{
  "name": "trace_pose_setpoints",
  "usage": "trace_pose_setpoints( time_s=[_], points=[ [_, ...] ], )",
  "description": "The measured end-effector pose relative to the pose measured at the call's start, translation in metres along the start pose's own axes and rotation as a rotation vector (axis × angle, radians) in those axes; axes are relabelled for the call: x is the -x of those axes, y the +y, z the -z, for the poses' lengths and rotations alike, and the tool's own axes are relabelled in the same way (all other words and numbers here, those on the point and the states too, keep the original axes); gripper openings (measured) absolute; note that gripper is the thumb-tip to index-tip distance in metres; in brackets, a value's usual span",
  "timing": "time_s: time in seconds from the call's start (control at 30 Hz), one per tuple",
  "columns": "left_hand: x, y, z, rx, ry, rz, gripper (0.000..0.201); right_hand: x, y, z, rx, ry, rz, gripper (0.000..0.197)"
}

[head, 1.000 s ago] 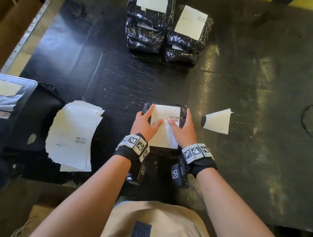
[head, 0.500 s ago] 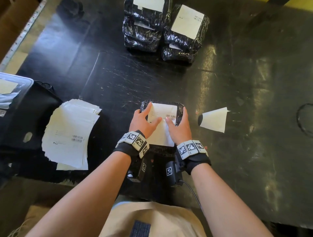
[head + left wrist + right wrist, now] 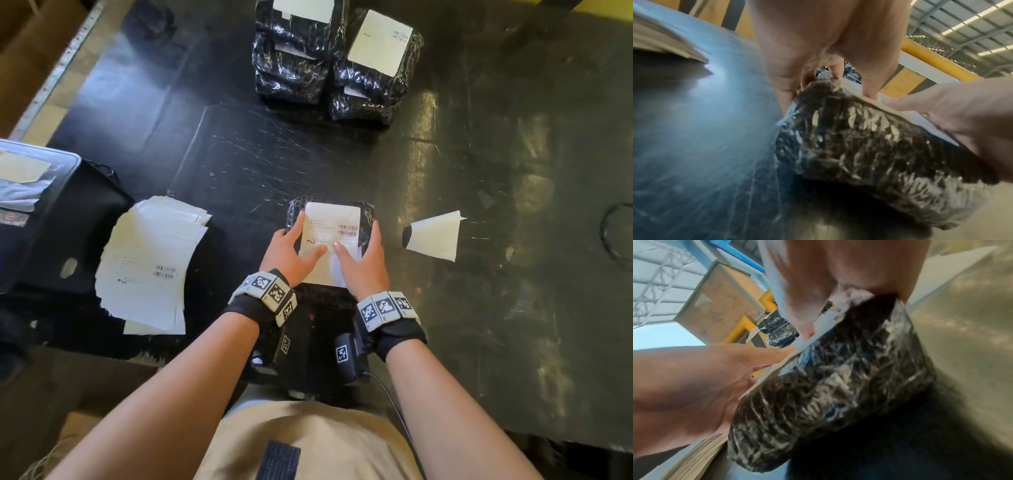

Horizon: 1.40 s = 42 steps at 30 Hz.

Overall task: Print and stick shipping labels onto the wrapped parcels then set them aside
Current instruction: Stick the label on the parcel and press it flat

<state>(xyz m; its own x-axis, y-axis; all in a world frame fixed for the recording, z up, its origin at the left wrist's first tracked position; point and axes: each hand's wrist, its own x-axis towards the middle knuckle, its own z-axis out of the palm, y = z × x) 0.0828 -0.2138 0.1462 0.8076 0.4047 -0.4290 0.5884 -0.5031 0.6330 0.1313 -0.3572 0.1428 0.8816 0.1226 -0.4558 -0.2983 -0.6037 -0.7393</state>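
A parcel wrapped in black film (image 3: pixel 367 213) lies on the dark table (image 3: pixel 513 308) just in front of me. A white shipping label (image 3: pixel 334 219) with a barcode covers its top. My left hand (image 3: pixel 291 246) holds the parcel's left side, its thumb pressing the label. My right hand (image 3: pixel 363 260) holds the right side the same way, and the two thumbs nearly meet mid-label. In the left wrist view the left hand's fingers (image 3: pixel 789 84) wrap down the edge of the parcel (image 3: pixel 869 154). In the right wrist view the parcel (image 3: pixel 838 394) fills the middle, and the hands hide the label's lower part.
Several labelled black parcels (image 3: pixel 335 58) are stacked at the far centre. A fanned pile of printed label sheets (image 3: pixel 150 260) lies to the left, beside a black machine (image 3: pixel 68 222). A curled white backing sheet (image 3: pixel 435 236) lies right of the parcel. The table's near edge is at my waist.
Both hands stay on the parcel. The thumbs have slid a little up the label, and the parcel has shifted slightly away from me.
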Motion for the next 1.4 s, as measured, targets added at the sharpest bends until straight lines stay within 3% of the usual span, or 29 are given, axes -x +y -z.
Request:
trace_pose_setpoints(
  time_s=[0.3, 0.5, 0.77, 0.83, 1.03, 1.2, 1.4],
  points=[
    [-0.007, 0.0, -0.001, 0.024, 0.023, 0.015, 0.061, 0.001, 0.002, 0.001, -0.01, -0.001, 0.023, 0.066],
    [-0.002, 0.007, -0.005, -0.014, 0.047, 0.072, 0.077, 0.001, -0.001, -0.004, -0.012, 0.018, 0.009, 0.083],
    [-0.006, 0.002, 0.001, -0.014, 0.01, 0.021, 0.07, 0.001, 0.001, 0.002, -0.068, 0.006, 0.025, 0.07],
    [-0.005, -0.003, 0.005, 0.014, -0.01, -0.013, 0.069, 0.002, 0.001, 0.005, -0.047, -0.002, 0.037, 0.073],
    [0.014, -0.012, 0.001, 0.023, -0.05, -0.014, 0.091, 0.025, 0.012, -0.005, 0.02, 0.041, -0.004, 0.095],
    [0.012, -0.009, 0.003, 0.016, -0.035, 0.005, 0.079, 0.025, 0.013, -0.004, -0.035, 0.105, 0.006, 0.074],
    [0.016, -0.008, 0.01, 0.088, -0.048, 0.005, 0.068, 0.027, 0.015, 0.005, -0.027, 0.058, 0.027, 0.061]
  ],
)
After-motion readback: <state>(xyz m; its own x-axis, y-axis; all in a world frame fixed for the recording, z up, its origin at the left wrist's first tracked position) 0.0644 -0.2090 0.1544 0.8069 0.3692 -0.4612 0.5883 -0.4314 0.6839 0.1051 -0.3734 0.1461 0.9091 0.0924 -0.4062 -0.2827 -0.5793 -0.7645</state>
